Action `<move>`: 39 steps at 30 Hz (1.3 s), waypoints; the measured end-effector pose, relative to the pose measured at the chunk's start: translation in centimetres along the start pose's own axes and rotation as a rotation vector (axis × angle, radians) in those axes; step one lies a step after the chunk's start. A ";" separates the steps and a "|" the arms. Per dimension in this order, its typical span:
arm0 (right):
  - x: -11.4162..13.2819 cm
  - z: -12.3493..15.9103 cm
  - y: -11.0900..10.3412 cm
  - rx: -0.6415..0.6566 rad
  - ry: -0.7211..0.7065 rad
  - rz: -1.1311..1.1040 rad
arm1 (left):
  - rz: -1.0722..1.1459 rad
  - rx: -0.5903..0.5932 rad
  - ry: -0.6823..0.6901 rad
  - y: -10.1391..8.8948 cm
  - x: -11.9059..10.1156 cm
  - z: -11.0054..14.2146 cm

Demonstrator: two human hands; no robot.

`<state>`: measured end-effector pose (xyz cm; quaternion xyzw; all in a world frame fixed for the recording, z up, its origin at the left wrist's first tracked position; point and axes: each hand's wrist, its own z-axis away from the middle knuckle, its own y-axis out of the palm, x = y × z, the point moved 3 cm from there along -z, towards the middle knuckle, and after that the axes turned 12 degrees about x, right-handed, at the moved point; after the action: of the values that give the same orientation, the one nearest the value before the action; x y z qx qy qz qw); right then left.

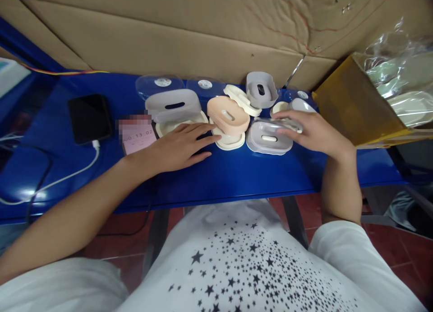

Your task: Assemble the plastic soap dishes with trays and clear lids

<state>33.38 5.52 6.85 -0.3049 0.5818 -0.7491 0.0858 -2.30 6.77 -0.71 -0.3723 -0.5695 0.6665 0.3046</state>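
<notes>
My left hand lies flat on the blue table, fingers stretched out toward a peach plastic box resting on a cream base. Behind its fingers stands a grey box over a cream tray. My right hand curls over a clear lid lying on top of a grey box, its fingers pressed on the lid. Behind that hand sits a white box. Further back are a grey box and a cream lid.
A black phone and a small pink clock lie at the left, with a white cable trailing off. Clear lids rest by the cardboard wall. A brown carton with bagged parts stands at the right.
</notes>
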 end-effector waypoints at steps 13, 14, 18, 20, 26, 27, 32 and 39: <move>1.6 -0.5 3.9 0.150 -0.128 0.106 | -0.039 0.023 -0.003 -0.1 -0.1 0.0; 1.6 -0.5 3.9 0.144 -0.119 0.100 | -0.038 0.026 -0.001 -0.2 -0.1 0.0; 2.2 -0.2 2.5 0.142 -0.088 0.017 | -0.024 0.027 -0.003 -0.2 -0.1 0.0; 2.4 0.3 1.3 0.087 -0.033 0.002 | -0.023 0.025 -0.010 -0.1 0.0 0.0; 1.7 1.3 -0.7 -0.209 0.066 0.081 | -0.028 0.026 -0.011 -0.4 -0.4 0.0; 1.5 1.1 -0.6 -0.226 0.080 0.110 | -0.037 0.031 -0.020 -0.5 -0.5 0.0; 0.1 -0.1 0.1 -0.189 0.203 0.245 | -0.046 0.046 -0.047 -0.5 -0.7 0.0; -2.2 -1.0 0.3 -0.273 0.295 0.349 | -0.088 0.005 -0.033 -0.7 -0.8 -0.1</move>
<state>34.54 7.31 5.60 -0.0964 0.7276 -0.6737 0.0861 -1.79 6.23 0.05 -0.3351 -0.5887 0.6598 0.3252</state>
